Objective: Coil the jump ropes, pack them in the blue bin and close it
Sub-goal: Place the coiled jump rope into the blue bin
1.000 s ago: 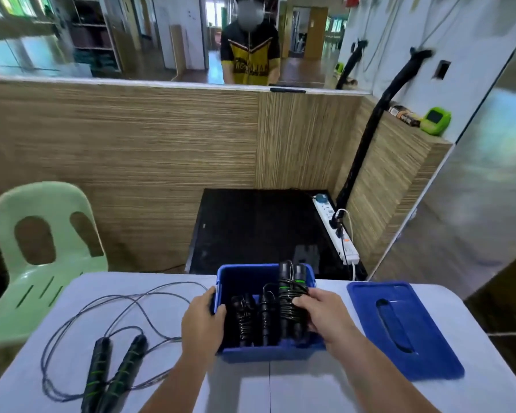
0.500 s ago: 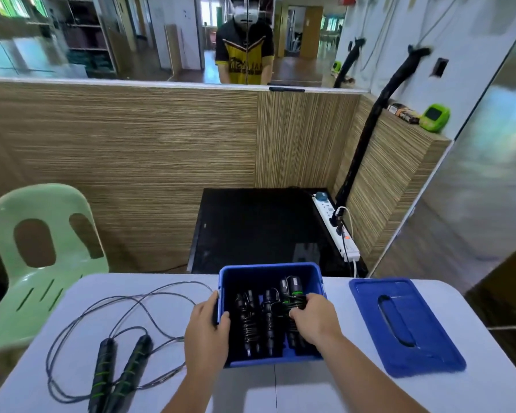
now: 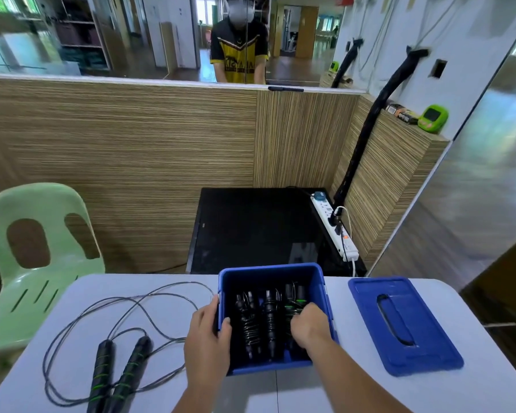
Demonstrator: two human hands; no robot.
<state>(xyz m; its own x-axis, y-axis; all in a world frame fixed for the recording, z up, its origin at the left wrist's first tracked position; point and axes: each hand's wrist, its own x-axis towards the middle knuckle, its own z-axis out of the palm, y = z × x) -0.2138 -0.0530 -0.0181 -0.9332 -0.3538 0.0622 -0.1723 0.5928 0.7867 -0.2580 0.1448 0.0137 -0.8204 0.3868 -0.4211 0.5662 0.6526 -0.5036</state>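
The open blue bin (image 3: 320,281) stands mid-table with three coiled jump ropes lying side by side inside. My left hand (image 3: 207,333) grips the bin's left wall, thumb inside. My right hand (image 3: 309,326) reaches into the bin and holds the rightmost coiled rope (image 3: 294,296), which has green bands on its handles. The other two coiled ropes (image 3: 258,317) lie to its left. An uncoiled jump rope (image 3: 115,363) with black, green-banded handles sprawls on the table at left. The blue lid (image 3: 399,323) lies flat to the right of the bin.
The white table (image 3: 161,368) ends just behind the bin. A green plastic chair (image 3: 33,260) stands at the left. Behind the table sit a black cabinet (image 3: 251,228) and a power strip (image 3: 335,228), with a person beyond the wooden partition.
My right hand has lowered the third coiled rope from above the bin's rim down into the bin beside the other two. My left hand has stayed on the bin's wall.
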